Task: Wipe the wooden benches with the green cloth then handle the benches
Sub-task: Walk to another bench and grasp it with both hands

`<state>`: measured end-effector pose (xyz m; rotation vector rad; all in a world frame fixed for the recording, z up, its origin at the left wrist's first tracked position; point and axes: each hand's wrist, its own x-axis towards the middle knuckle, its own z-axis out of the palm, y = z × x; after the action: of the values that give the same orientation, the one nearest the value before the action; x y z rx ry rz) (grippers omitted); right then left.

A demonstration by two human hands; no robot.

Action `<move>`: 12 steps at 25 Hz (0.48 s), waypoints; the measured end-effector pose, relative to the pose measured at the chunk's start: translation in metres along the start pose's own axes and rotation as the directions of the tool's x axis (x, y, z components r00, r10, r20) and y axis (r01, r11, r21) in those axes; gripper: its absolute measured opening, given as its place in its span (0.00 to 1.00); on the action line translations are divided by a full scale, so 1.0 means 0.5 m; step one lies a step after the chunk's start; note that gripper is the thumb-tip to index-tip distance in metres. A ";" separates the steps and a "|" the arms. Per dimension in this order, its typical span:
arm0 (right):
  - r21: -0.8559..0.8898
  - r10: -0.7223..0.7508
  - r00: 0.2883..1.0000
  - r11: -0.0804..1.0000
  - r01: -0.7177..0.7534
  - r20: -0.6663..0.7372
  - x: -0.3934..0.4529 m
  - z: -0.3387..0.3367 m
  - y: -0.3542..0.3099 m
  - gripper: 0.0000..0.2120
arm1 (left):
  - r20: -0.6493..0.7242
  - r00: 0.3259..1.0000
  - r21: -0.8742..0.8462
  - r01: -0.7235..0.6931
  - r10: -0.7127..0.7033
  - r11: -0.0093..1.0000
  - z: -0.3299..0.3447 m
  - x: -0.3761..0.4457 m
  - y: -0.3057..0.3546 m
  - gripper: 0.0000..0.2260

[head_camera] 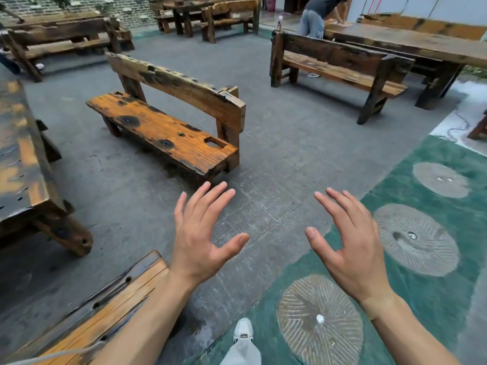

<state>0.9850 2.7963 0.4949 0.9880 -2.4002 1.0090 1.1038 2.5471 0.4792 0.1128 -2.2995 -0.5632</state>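
Left hand (203, 233): empty, fingers spread wide, held out over the paved floor (290, 143).
Right hand (350, 243): empty, likewise splayed, nothing gripped.
Green cloth: not seen anywhere in view; its whereabouts cannot be told.
Near bench (105, 306): passed under the left forearm, cut off at the lower left edge; only part of its top is shown.
Middle bench (163, 130): set just ahead of the hands, apart from them; the seat looks glossy and bright orange, which is judged consistent with a wipe already given, though this is not certain.
Stage of task: wiping is judged finished or paused, since no cloth is held; handling of the middle bench appears to be what is left.
Table at left (18, 159): cropped by the frame edge.
Far bench (340, 67): stood beside a long table (411, 40), condition hard to judge.
Second person (316, 17): partly cut off at the top edge.
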 end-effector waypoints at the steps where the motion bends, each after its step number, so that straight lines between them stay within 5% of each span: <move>1: -0.006 0.004 1.000 1.000 -0.004 0.004 0.040 0.017 0.018 0.27 | 0.002 1.000 -0.003 0.002 -0.002 1.000 0.022 0.035 -0.023 0.33; 12: -0.025 0.102 0.995 0.994 -0.102 -0.004 0.398 0.197 0.229 0.28 | 0.064 0.997 -0.069 -0.046 0.051 0.997 0.274 0.409 -0.270 0.33</move>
<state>0.7596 2.6893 0.4816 0.8627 -2.4773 1.0119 0.8508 2.4255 0.4707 0.0058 -2.3377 -0.6277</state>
